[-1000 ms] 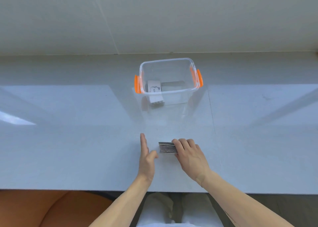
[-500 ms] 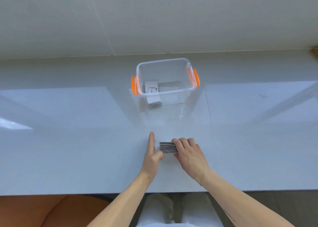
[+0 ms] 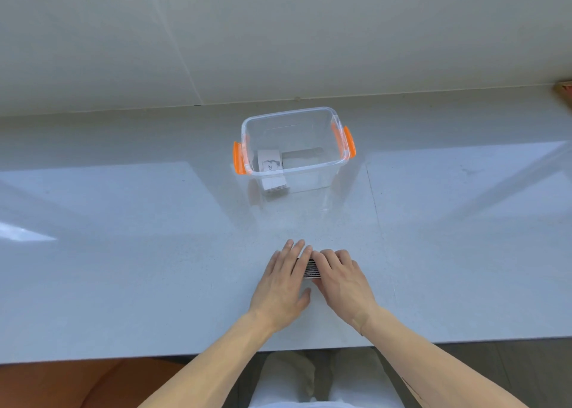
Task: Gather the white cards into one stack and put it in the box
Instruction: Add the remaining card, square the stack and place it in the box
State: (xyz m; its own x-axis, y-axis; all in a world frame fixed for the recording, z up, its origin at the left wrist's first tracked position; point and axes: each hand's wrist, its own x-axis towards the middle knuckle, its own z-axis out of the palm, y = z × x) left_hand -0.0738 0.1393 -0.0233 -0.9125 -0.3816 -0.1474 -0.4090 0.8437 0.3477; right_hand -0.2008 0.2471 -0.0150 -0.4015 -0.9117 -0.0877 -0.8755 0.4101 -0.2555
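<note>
A stack of cards (image 3: 310, 268) with a black-and-white striped face lies on the white counter near me, mostly hidden under my hands. My left hand (image 3: 283, 284) covers its left side, fingers laid over the top. From the right, my right hand (image 3: 342, 279) grips the stack with curled fingers. Farther away stands a clear plastic box (image 3: 328, 163) with orange side latches. Inside it, at the left, lies a white card stack (image 3: 270, 161) with dark print.
The white counter (image 3: 123, 253) runs left and right, backed by a pale tiled wall (image 3: 278, 36). Its front edge lies just below my wrists. A brown object (image 3: 565, 90) pokes in at the far right edge.
My left hand turned from edge-on beside the stack to palm-down over its left side. My right hand stayed on the stack. The camera view shifted slightly.
</note>
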